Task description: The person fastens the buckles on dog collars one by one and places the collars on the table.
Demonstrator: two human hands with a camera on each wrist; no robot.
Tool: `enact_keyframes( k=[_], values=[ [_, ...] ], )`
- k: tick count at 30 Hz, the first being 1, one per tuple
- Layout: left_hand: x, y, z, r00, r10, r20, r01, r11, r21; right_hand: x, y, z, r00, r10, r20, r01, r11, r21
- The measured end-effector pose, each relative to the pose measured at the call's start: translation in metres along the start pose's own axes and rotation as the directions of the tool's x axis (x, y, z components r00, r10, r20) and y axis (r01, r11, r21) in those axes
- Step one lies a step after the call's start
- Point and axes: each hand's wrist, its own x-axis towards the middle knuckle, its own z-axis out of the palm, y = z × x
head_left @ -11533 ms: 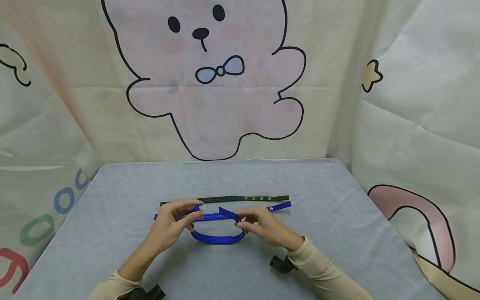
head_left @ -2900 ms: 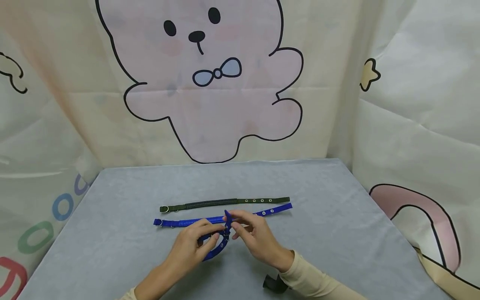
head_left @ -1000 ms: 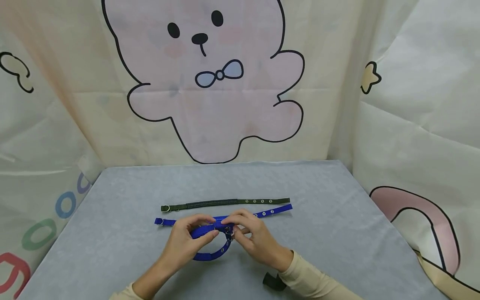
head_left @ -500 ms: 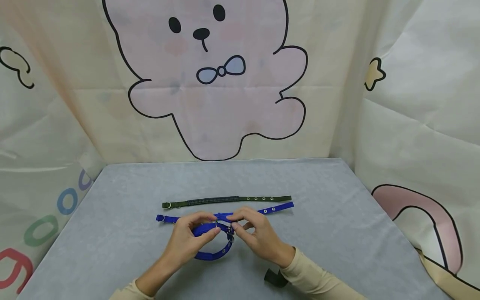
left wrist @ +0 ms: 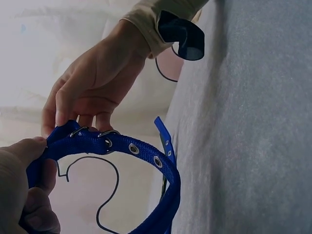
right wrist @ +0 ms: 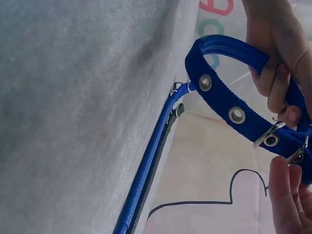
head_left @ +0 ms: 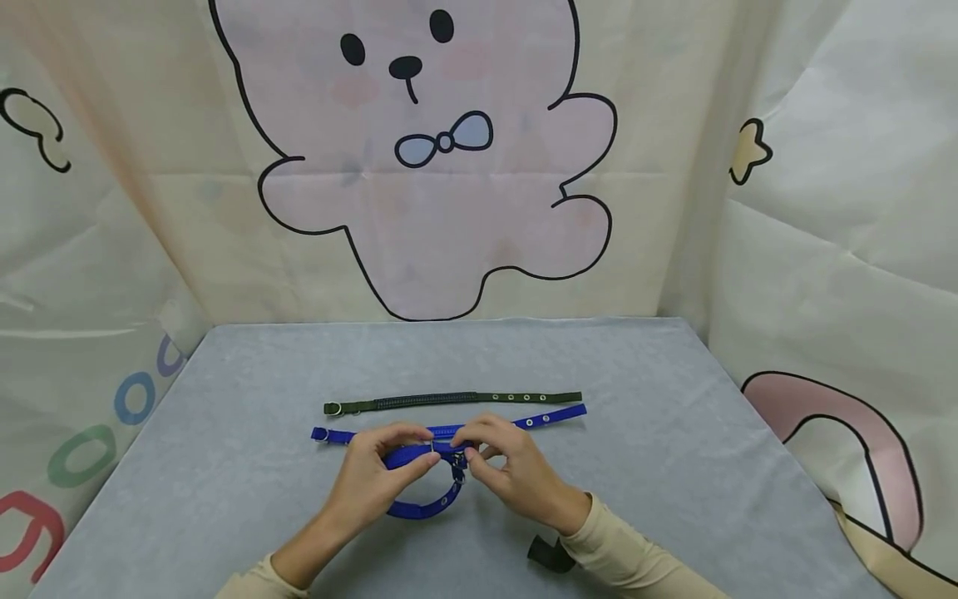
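A blue pet collar point(head_left: 424, 510) with metal eyelets is bent into a closed loop above the table. My left hand point(head_left: 374, 472) pinches its upper band between thumb and fingers, left of the buckle. My right hand point(head_left: 520, 474) pinches the strap at the buckle end. In the left wrist view, the strap passes through the metal buckle point(left wrist: 108, 138), and its tail end lies against the band near both hands' fingertips. The right wrist view shows the looped collar point(right wrist: 219, 100) with several eyelets and a metal ring; the right fingertips touch the metal hardware.
Behind the hands, a second blue collar point(head_left: 557, 414) lies stretched out on the grey cloth-covered table point(head_left: 674, 499). Just beyond it, a dark green collar point(head_left: 427, 402) lies roughly parallel. A black wrist mount point(head_left: 550, 555) hangs under the right sleeve.
Earlier, the loop had a loose tail between the hands; later that tail stood upright at the buckle. Now it lies along the band. In the last second, the right fingers shifted slightly at the strap.
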Motion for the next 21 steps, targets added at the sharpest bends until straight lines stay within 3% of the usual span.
enact_keyframes(
  k=[13, 21],
  values=[
    [0.0015, 0.0015, -0.0030, 0.999, -0.044, -0.006, 0.044, 0.999, 0.022, -0.0010, 0.0016, 0.0034, 0.999, -0.022, 0.030, 0.022, 1.000, -0.013],
    [0.0008, -0.0012, -0.0016, 0.999, -0.036, -0.018, 0.036, 0.999, -0.005, 0.0003, 0.0010, 0.0060, 0.999, 0.040, 0.006, -0.040, 0.999, 0.003]
  ],
)
